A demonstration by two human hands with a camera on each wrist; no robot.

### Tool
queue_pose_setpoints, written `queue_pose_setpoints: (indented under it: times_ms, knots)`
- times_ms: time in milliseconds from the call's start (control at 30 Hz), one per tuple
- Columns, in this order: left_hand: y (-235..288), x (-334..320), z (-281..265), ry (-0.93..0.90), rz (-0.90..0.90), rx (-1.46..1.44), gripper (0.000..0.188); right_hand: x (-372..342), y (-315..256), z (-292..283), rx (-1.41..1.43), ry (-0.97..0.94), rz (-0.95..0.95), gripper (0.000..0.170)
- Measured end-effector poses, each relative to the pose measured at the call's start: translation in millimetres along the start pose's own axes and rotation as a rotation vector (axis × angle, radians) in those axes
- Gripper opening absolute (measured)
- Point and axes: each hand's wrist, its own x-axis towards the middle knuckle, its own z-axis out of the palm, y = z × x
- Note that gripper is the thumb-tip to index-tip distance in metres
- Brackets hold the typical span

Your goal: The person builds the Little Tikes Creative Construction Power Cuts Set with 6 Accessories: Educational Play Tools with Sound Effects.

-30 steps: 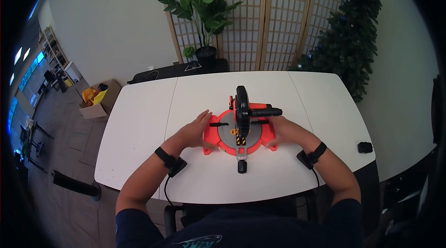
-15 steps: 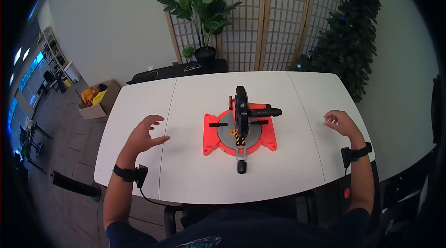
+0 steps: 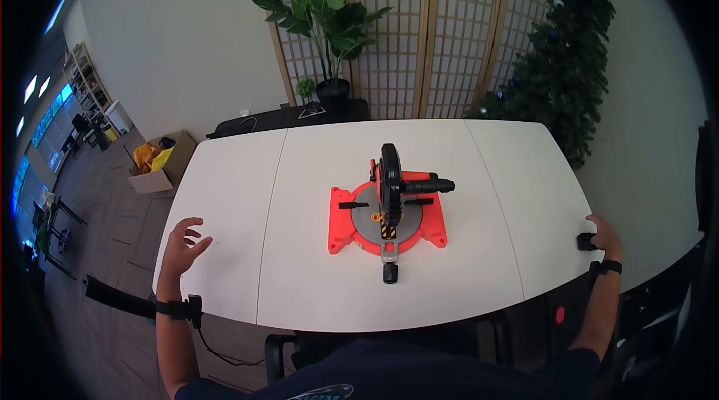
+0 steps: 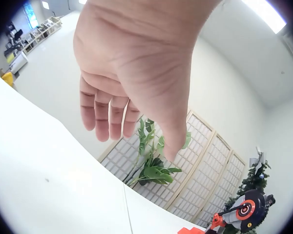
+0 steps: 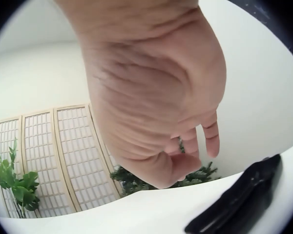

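A red and black toy miter saw stands upright on the white table, its grey round turntable facing up. My left hand is over the table's left side, apart from the saw, fingers loosely bent and holding nothing. The left wrist view shows its palm and hanging fingers, with the saw small at lower right. At the right edge my right hand hovers beside a small black object. In the right wrist view that black object lies on the table below the hand, whose thumb and fingers are loosely bent around nothing.
The white table has a chair at its near side. A cardboard box sits on the floor to the left. Behind are a potted plant, a folding screen and a decorated tree.
Both hands have left the base of the saw and moved outward, left hand to the left side, right hand to the black object at the right edge. The saw stays in place.
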Motion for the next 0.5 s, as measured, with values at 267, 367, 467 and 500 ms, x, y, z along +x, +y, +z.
queue_pose_setpoints:
  times_ms: [267, 367, 467, 500]
  knots:
    - [-12.8, -17.6, -2.4, 0.035, -0.046, -0.056, 0.047, -21.6, 29.9, 15.8, 0.109, -0.229, 0.140, 0.095]
    - [-14.6, -22.6, -2.4, 0.040, -0.043, -0.050, 0.047, -22.0, 36.3, 21.4, 0.016, -0.157, 0.067, 0.090]
    - [-16.5, -26.6, -3.5, 0.036, -0.064, -0.054, 0.047, -24.3, 34.2, 23.2, -0.043, -0.133, 0.110, 0.082]
    - [-17.3, -28.0, -3.9, 0.036, -0.065, -0.054, 0.047, -25.7, 32.7, 23.0, -0.039, -0.110, 0.114, 0.080]
